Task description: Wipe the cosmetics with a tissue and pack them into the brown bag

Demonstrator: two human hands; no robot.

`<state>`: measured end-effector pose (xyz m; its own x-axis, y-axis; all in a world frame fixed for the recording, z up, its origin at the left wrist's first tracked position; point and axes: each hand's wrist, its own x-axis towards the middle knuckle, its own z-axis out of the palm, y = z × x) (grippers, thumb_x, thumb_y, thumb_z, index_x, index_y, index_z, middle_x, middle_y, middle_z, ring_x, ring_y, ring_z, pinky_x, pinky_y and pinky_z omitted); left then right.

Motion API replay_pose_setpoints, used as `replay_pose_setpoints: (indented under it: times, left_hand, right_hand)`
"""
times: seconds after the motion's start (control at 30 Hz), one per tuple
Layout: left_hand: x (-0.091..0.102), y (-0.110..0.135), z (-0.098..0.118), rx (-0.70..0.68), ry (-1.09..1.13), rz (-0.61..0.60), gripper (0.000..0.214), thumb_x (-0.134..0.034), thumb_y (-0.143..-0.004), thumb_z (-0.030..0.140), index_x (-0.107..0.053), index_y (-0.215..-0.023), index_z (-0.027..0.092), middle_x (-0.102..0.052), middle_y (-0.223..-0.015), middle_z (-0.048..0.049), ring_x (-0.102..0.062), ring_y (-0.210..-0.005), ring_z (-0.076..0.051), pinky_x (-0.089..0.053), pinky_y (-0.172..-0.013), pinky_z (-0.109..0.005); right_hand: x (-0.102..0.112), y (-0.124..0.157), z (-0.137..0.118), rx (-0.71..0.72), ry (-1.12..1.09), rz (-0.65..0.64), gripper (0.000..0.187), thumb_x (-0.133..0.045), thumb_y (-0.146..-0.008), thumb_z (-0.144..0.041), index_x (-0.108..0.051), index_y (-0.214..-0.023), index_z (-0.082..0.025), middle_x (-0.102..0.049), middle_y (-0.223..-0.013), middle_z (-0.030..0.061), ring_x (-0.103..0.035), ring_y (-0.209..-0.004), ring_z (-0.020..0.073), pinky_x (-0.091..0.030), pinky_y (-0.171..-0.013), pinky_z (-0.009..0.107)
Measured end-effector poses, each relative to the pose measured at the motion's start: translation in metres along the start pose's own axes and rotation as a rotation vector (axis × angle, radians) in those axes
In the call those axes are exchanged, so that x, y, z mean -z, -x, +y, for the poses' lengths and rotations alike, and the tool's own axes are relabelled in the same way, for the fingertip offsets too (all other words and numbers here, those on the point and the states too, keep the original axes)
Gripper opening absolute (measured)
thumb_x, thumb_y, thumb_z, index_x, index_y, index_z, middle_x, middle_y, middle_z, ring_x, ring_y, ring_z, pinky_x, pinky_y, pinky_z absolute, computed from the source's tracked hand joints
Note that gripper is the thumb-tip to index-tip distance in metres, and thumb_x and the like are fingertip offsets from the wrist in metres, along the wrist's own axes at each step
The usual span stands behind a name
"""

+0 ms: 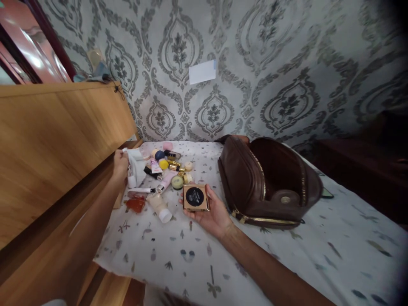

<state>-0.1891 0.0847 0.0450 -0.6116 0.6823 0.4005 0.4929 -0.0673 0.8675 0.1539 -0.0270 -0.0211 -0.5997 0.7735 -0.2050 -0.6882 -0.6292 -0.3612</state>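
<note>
My right hand (213, 212), palm up, holds a square gold compact (195, 197) with a round black label facing up. At the left edge of the bed, the fingers of my left hand (120, 166) are closed on the edge of a soft white packet (137, 168); its exact kind is unclear. Between my hands lies a pile of make-up: a cream tube (160, 208), an amber bottle (136, 205), a jar with a green lid (177, 182), a yellow sponge (163, 164) and several other tubes and bottles. Just right of my right hand stands an open brown cosmetic bag (242, 178).
A wooden panel (63, 123) rises along the left side. Patterned wallpaper (178, 97) stands behind, with a white sheet of paper (202, 72) on it. The printed bedsheet (178, 263) covers the surface. Dark furniture (360, 170) is at the far right.
</note>
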Motion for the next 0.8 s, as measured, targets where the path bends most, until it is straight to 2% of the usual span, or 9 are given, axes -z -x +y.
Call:
replay_pose_setpoints:
  times: [0.1, 0.23, 0.4, 0.5, 0.63, 0.8]
  left_hand:
    - [-0.003, -0.001, 0.008, 0.101, 0.230, 0.122, 0.028, -0.056, -0.097, 0.039, -0.059, -0.111, 0.015, -0.062, -0.093, -0.0027, -0.059, -0.068, -0.012, -0.053, -0.059, -0.027]
    - [-0.005, 0.008, 0.026, 0.154, 0.467, 0.159, 0.021, -0.058, -0.096, 0.036, -0.058, -0.097, 0.015, -0.056, -0.078, 0.0021, -0.052, -0.058, -0.009, -0.047, -0.052, -0.023]
    - [-0.005, 0.042, 0.056, 0.106, 0.618, 0.086, 0.012, -0.052, -0.090, 0.022, -0.046, -0.080, 0.022, -0.042, -0.057, 0.0086, -0.041, -0.042, -0.008, -0.032, -0.039, -0.019]
    - [-0.003, 0.066, 0.069, 0.046, 0.642, 0.002, 0.011, -0.056, -0.082, 0.024, -0.046, -0.079, 0.024, -0.044, -0.053, 0.0092, -0.038, -0.037, -0.008, -0.028, -0.036, -0.018]
    - [0.006, 0.087, 0.072, 0.019, 0.659, -0.095, 0.016, -0.063, -0.075, 0.029, -0.048, -0.076, 0.024, -0.045, -0.051, 0.0084, -0.037, -0.036, -0.008, -0.026, -0.035, -0.017]
    - [0.020, 0.094, 0.068, 0.058, 0.717, -0.101, 0.020, -0.062, -0.065, 0.022, -0.042, -0.069, 0.023, -0.041, -0.051, 0.0086, -0.033, -0.036, -0.007, -0.024, -0.033, -0.017]
  right_hand:
    - [0.000, 0.000, 0.000, 0.004, -0.006, 0.008, 0.047, -0.039, -0.101, -0.054, -0.054, -0.132, -0.023, -0.074, -0.102, 0.0122, -0.073, -0.089, 0.0272, -0.057, -0.073, 0.042]
    - [-0.001, 0.000, -0.001, 0.002, 0.002, 0.010, 0.050, -0.035, -0.101, -0.056, -0.051, -0.136, -0.023, -0.075, -0.101, 0.0129, -0.073, -0.086, 0.0267, -0.057, -0.072, 0.042]
    - [-0.002, 0.001, -0.001, 0.003, 0.031, -0.009, 0.052, -0.032, -0.102, -0.056, -0.050, -0.137, -0.023, -0.075, -0.103, 0.0142, -0.074, -0.086, 0.0262, -0.056, -0.072, 0.041]
    - [0.000, 0.001, -0.001, 0.004, 0.026, -0.009, 0.051, -0.034, -0.101, -0.056, -0.052, -0.135, -0.023, -0.075, -0.104, 0.0139, -0.073, -0.087, 0.0263, -0.056, -0.073, 0.041]
    - [0.001, 0.001, -0.002, 0.010, 0.024, -0.027, 0.050, -0.037, -0.101, -0.056, -0.053, -0.134, -0.023, -0.074, -0.105, 0.0130, -0.073, -0.088, 0.0260, -0.056, -0.074, 0.042]
    - [-0.001, 0.001, -0.002, 0.000, 0.032, -0.019, 0.050, -0.036, -0.101, -0.056, -0.052, -0.135, -0.023, -0.074, -0.106, 0.0124, -0.073, -0.088, 0.0251, -0.056, -0.075, 0.041]
